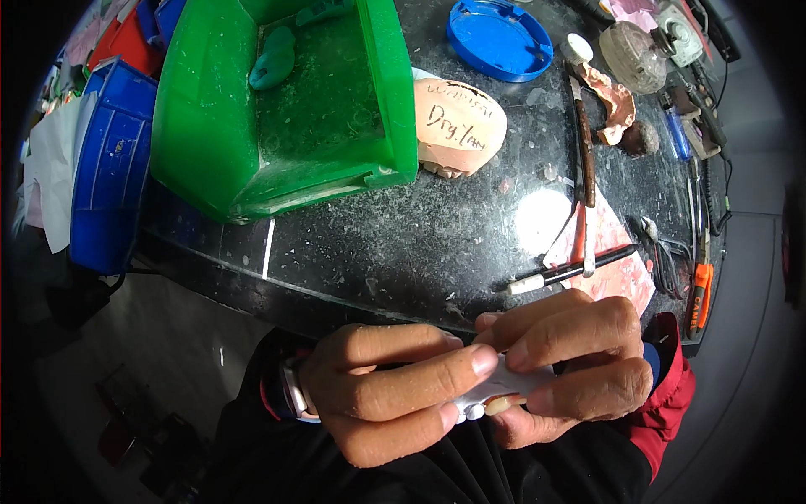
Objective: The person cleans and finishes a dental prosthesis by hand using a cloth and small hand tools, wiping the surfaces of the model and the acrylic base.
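Observation:
Both hands meet over my lap, just off the near edge of the bench. A pale grey-white dental cast with tooth shapes along its lower edge is between them. My left hand grips the cast from the left, its fingers laid across it. From the right, my right hand closes on the same cast, with fingers above and thumb below. A yellowish artificial tooth with a reddish border shows at the cast's lower edge, beside the right thumb. My fingers hide much of the cast.
A green bin holding teal pieces stands at the left, beside a blue bin. Behind my hands are a pinkish dental cast, a blue round lid, a wood-handled knife, a black pen and a glass burner.

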`<state>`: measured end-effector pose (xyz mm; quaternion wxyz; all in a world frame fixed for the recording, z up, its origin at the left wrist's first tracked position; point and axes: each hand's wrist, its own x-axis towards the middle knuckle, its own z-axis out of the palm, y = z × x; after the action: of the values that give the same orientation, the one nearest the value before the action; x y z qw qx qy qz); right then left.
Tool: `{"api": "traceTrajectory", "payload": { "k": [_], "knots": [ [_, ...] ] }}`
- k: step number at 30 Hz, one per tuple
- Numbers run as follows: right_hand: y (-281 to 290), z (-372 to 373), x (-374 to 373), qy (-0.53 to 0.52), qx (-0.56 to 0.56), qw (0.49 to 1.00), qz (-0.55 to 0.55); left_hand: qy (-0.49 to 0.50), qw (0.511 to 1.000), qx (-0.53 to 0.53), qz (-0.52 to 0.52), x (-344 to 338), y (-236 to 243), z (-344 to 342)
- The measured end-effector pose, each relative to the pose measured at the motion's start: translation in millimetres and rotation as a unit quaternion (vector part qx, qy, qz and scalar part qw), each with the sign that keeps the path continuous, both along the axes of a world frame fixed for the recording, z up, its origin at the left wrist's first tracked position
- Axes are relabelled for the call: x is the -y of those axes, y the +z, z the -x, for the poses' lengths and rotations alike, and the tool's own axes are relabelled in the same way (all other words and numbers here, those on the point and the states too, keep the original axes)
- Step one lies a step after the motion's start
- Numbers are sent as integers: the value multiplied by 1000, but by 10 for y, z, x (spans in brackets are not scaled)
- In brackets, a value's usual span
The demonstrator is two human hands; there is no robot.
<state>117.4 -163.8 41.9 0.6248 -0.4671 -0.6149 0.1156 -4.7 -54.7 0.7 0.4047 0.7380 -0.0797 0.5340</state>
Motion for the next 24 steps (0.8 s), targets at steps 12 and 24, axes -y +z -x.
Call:
{"api": "traceTrajectory", "payload": {
  "k": [12,24],
  "knots": [
    [-7,-3,8,5,-22,1000,21,3,1000,-9,-1,-7,8,-4],
    [-28,6,-28,2,-25,1000,1,-8,1000,6,14,-10,6,-33]
  ]
}}
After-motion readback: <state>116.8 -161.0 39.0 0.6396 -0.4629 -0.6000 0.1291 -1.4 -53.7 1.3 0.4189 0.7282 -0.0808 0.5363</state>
